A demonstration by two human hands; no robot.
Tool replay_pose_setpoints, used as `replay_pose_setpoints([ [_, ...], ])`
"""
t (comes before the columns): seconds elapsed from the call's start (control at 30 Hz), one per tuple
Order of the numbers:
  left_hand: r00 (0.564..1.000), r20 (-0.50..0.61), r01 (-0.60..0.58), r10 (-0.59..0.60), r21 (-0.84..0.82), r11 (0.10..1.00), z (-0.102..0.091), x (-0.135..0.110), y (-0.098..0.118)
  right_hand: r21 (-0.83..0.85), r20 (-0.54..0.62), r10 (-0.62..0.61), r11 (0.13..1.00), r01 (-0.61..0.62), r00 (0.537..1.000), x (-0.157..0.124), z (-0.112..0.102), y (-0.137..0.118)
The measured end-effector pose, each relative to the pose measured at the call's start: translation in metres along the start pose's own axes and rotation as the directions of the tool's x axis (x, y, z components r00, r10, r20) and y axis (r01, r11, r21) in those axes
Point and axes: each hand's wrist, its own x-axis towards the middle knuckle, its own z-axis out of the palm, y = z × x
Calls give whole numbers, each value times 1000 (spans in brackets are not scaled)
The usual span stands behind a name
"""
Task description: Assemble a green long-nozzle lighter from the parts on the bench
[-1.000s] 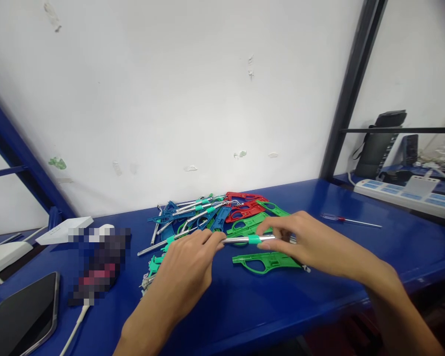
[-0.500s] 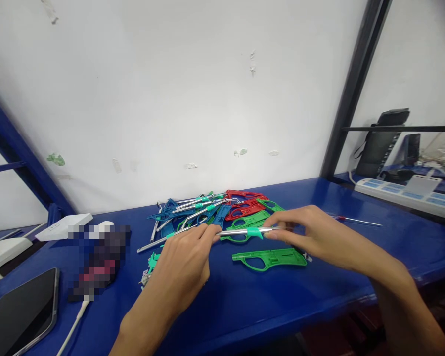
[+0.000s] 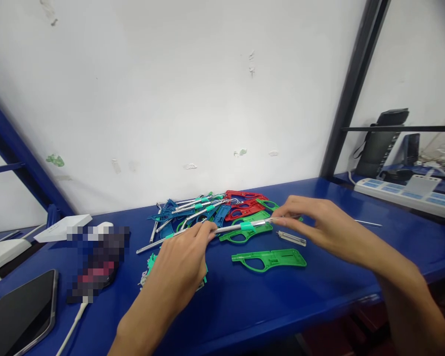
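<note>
My left hand (image 3: 187, 252) is closed on a thin metal lighter tube (image 3: 226, 229) with a green sleeve (image 3: 247, 226) round it. At the tube's right end, my right hand (image 3: 304, 217) pinches with thumb and forefinger; the exact part between the fingertips is hard to make out. Below the tube lies a green lighter handle half (image 3: 278, 258), hollow side up. A small clear tank (image 3: 292, 238) rests on the table between that half and my right hand. Under the tube sits another green handle half (image 3: 241, 235).
Behind my hands is a pile of metal tubes (image 3: 200, 212) and blue handle halves, with red halves (image 3: 244, 210) beside it. Small green parts (image 3: 150, 264) lie by my left wrist. A phone (image 3: 24, 311), white box (image 3: 63, 227) and power strip (image 3: 408, 195) flank the blue table.
My right hand has shifted slightly up, and the tube's right end has risen with it. The clear tank now shows on the table below my right hand.
</note>
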Motion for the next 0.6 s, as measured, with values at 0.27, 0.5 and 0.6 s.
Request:
replay_pose_setpoints([
  [0.27,1000,-7,-10,10,-45,999,2,-1,-1,-20,-8,-67,998,67,998,3,6,-4],
  [0.5,997,-65,-37,36,-24,999,1,1,-1,0,6,-35,999,35,999,2,2,1],
  [0.6,995,-82,-51,49,-24,998,1,1,-1,24,1,11,1000,-11,1000,0,0,5],
])
